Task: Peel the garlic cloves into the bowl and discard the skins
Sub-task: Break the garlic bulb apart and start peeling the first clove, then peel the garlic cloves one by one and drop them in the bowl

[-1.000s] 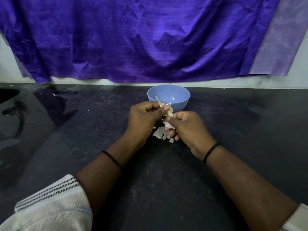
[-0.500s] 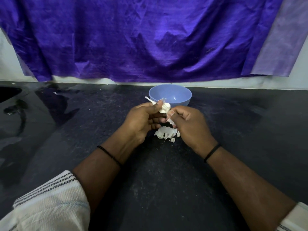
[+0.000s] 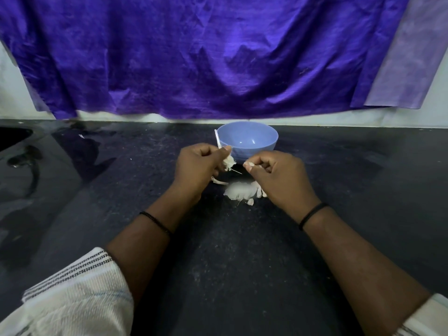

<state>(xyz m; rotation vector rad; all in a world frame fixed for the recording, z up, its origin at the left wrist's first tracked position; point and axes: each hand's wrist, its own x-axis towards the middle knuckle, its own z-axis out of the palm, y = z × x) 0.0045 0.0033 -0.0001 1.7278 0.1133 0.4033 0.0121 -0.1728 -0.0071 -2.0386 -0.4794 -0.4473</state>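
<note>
A light blue bowl [image 3: 247, 139] stands on the black counter, its inside looking bare. Just in front of it, my left hand [image 3: 198, 168] pinches a garlic piece [image 3: 228, 162] with a thin white stalk sticking up past the bowl's rim. My right hand [image 3: 278, 178] is a short gap to the right, fingers curled, pinching a small white bit of skin [image 3: 249, 164] at its fingertips. Below both hands a pile of white garlic cloves and skins [image 3: 240, 191] lies on the counter, partly hidden by my right hand.
The black counter [image 3: 230, 251] runs wide to both sides. A purple cloth [image 3: 206, 57] hangs on the wall behind the bowl. A dark sink edge [image 3: 12, 138] shows at the far left. A loose skin strip [image 3: 219, 181] lies under my left hand.
My hands have drawn apart: the right pulled away to the right with a bit of skin, the left kept the garlic piece. The pile on the counter shows more.
</note>
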